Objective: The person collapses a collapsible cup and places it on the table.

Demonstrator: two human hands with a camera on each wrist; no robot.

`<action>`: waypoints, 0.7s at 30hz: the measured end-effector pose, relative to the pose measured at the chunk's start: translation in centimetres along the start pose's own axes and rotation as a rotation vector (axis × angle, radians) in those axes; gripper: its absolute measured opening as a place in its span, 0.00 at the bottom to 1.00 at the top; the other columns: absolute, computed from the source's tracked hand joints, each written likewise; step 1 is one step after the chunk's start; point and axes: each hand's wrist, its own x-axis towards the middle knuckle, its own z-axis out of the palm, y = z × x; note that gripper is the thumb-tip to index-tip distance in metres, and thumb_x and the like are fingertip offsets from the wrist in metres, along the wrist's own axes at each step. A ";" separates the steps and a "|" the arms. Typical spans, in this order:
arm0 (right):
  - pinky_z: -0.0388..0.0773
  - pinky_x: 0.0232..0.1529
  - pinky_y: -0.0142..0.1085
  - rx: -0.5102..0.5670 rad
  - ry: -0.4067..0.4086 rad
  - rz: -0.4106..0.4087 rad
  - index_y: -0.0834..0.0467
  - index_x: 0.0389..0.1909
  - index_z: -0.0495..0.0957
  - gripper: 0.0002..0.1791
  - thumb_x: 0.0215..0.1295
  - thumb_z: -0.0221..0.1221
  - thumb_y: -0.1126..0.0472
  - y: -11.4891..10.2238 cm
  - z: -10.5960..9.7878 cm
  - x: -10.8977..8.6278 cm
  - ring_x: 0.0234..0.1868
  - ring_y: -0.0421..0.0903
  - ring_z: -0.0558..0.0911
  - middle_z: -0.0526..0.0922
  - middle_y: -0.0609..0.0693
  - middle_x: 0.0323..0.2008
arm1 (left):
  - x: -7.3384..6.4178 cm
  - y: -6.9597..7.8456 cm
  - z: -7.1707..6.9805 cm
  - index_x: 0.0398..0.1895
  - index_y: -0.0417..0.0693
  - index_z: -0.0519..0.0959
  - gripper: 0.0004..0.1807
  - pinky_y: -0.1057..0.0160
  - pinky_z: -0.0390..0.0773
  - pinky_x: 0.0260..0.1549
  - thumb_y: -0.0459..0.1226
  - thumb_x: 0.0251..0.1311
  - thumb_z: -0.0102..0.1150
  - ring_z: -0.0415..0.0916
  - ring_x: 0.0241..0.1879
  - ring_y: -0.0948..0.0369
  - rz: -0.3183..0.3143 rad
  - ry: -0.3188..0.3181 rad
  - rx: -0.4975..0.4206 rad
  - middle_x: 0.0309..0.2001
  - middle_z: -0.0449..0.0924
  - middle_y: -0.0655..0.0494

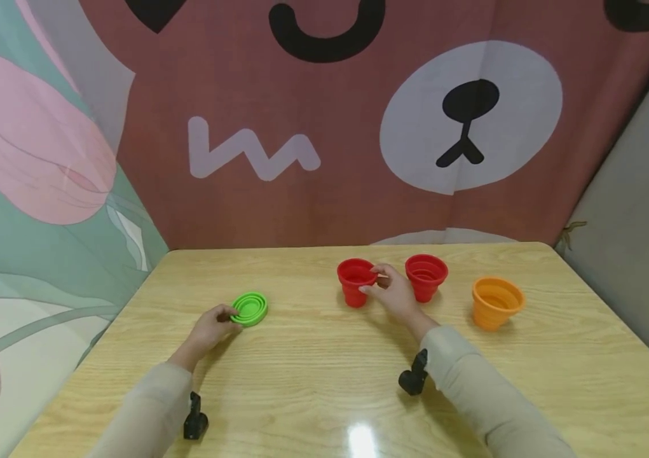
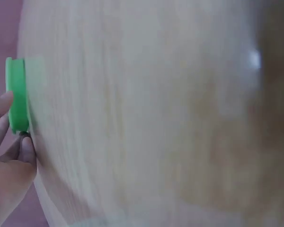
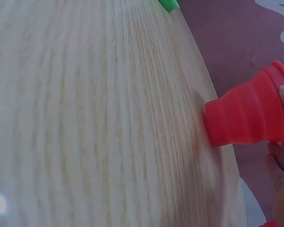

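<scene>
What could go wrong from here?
1. The second red cup stands close beside the right grip; a sideways swing might knock it over.
2. That grip pinches the other red cup at one side near the rim, so an uneven pull could tip it.
3. The left grip has the flattened green cup only by its edge; it may slip.

The red cups [image 1: 354, 292], orange cup [image 1: 490, 317] and green cup [image 1: 250, 308] looked like smooth, matt plastic; the table [image 1: 313, 369] was glossy, grained wood, the curtain [image 1: 301, 213] matt cloth.
</scene>
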 end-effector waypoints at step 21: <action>0.73 0.42 0.40 0.018 -0.046 -0.039 0.60 0.47 0.69 0.27 0.46 0.64 0.54 -2.0 -0.3 -3.8 0.46 0.54 0.73 0.71 0.55 0.48 | -2.2 5.5 1.8 0.53 0.36 0.63 0.23 0.50 0.61 0.51 0.37 0.55 0.53 0.58 0.56 0.49 0.075 0.016 -0.200 0.55 0.62 0.40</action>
